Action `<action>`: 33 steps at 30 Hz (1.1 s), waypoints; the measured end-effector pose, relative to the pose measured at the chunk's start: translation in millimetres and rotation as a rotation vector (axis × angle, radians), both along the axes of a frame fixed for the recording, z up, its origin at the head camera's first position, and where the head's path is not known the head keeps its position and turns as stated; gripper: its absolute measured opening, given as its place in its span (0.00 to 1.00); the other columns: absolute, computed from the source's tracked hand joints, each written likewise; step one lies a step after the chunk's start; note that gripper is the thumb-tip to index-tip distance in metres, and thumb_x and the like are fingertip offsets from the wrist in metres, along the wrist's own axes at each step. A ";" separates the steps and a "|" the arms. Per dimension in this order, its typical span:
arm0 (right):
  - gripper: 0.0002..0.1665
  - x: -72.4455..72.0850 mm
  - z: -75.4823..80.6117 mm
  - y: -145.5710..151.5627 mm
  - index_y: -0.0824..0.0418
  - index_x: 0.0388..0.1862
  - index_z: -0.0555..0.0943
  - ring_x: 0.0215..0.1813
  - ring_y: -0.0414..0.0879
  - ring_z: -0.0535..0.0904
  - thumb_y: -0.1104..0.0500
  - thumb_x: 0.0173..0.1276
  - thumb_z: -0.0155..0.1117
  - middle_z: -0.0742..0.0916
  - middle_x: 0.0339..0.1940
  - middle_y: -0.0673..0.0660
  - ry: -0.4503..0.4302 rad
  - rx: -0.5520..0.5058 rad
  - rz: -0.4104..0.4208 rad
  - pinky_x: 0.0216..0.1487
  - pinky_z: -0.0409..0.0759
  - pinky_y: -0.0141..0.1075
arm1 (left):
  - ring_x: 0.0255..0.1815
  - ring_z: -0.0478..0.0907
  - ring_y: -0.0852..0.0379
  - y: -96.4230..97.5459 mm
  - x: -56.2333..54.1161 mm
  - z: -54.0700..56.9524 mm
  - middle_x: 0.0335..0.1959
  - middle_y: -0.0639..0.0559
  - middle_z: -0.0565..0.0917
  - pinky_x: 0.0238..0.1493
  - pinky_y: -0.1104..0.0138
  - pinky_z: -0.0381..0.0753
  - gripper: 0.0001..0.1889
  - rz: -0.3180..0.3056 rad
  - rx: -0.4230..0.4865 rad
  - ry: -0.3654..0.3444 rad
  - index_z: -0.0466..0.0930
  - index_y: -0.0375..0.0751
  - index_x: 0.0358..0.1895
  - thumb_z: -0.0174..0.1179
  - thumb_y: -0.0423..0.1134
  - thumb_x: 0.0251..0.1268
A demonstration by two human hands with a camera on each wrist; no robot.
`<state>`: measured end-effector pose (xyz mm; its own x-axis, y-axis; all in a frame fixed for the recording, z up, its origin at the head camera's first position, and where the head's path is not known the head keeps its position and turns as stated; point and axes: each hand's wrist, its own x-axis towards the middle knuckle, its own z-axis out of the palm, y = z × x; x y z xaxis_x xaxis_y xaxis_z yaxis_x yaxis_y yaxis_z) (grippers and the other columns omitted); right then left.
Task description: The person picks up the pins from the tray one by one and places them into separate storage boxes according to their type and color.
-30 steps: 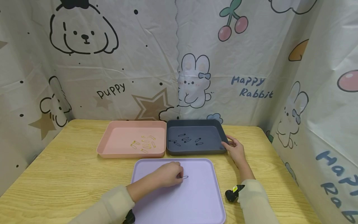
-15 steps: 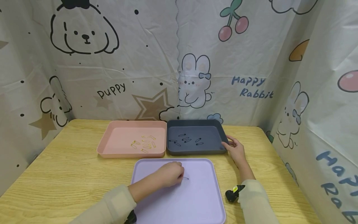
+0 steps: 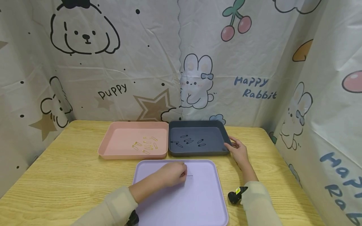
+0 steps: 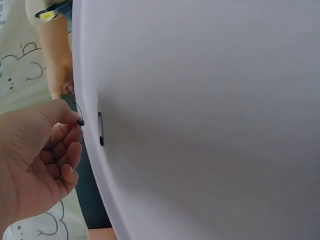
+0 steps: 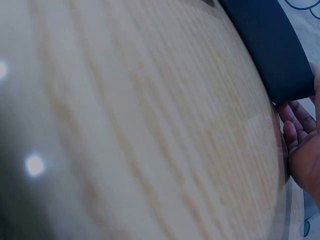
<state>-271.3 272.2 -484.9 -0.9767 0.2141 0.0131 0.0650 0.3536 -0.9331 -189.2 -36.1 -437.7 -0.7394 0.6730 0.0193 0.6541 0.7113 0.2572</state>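
Observation:
Over the upper middle of the lilac tray (image 3: 198, 204), my left hand (image 3: 171, 174) pinches a safety pin (image 4: 80, 116) between thumb and forefinger, its other fingers curled. From the head, the pin's thin end sticks out to the right of the fingers. A second black safety pin (image 4: 101, 129) lies on the lilac tray in the left wrist view, hidden behind the hand from the head. My right hand (image 3: 238, 152) grips the near right corner of the dark grey tray (image 3: 215, 150), thumb at its rim and fingers along its outer side.
Several black safety pins (image 3: 188, 141) lie in the dark grey tray. The pink tray (image 3: 117, 147) stands against its left side and holds several gold safety pins (image 3: 147, 146). All three trays rest on a wooden table (image 3: 70, 179), with a printed cloth (image 3: 158, 56) hanging behind.
My left hand has shifted slightly right, and the pinched safety pin has turned from a visible loop to a thin line and risen a little. The right hand keeps its place.

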 end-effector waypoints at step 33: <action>0.34 -0.5 0.0 0.5 0.53 0.66 0.70 0.54 0.43 0.70 0.47 0.62 0.65 0.77 0.59 0.60 -0.008 0.000 0.003 0.40 0.71 0.18 | 0.30 0.70 0.62 -14.1 -62.8 21.3 0.28 0.54 0.76 0.31 0.73 0.70 0.04 0.193 0.452 -0.204 0.80 0.43 0.29 0.57 0.36 0.60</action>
<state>-271.8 272.8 -484.9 -0.9774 0.2115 0.0055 0.0713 0.3536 -0.9327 -252.0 -50.2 -416.4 -0.8681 0.4821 0.1183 0.4266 0.6028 0.6743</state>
